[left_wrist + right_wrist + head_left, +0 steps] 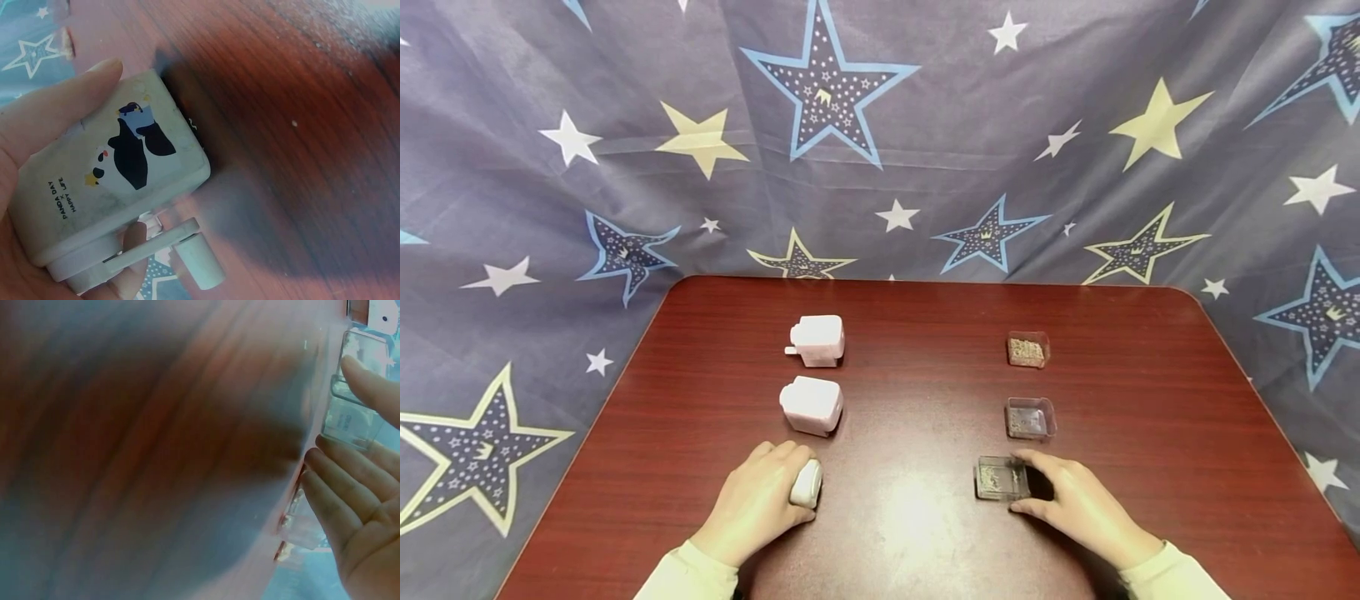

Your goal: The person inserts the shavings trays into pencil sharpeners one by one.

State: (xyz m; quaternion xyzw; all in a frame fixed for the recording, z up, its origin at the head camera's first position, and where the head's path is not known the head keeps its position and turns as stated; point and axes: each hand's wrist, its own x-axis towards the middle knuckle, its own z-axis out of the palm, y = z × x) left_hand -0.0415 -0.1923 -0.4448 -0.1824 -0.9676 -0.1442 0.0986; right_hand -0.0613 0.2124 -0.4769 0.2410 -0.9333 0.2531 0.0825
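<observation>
My left hand (756, 504) grips a white hand-crank pencil sharpener (807, 483) at the front left. Its panda print and crank (200, 259) show in the left wrist view, with the thumb along one side of the body. At the front right, my right hand (1078, 504) is at the right end of a clear shavings drawer (992, 479) lying on the table. Thumb and forefinger stand spread at its two corners, the fingers fairly straight in the right wrist view. Whether they press on the drawer (350, 422) is hard to tell.
Two more white sharpeners, a middle one (812, 406) and a far one (820, 340), stand in a column beyond my left hand. Beyond my right hand lie a second clear drawer (1028, 418) and a third drawer (1027, 350) holding shavings. A starry curtain (955, 175) hangs behind the table (925, 375).
</observation>
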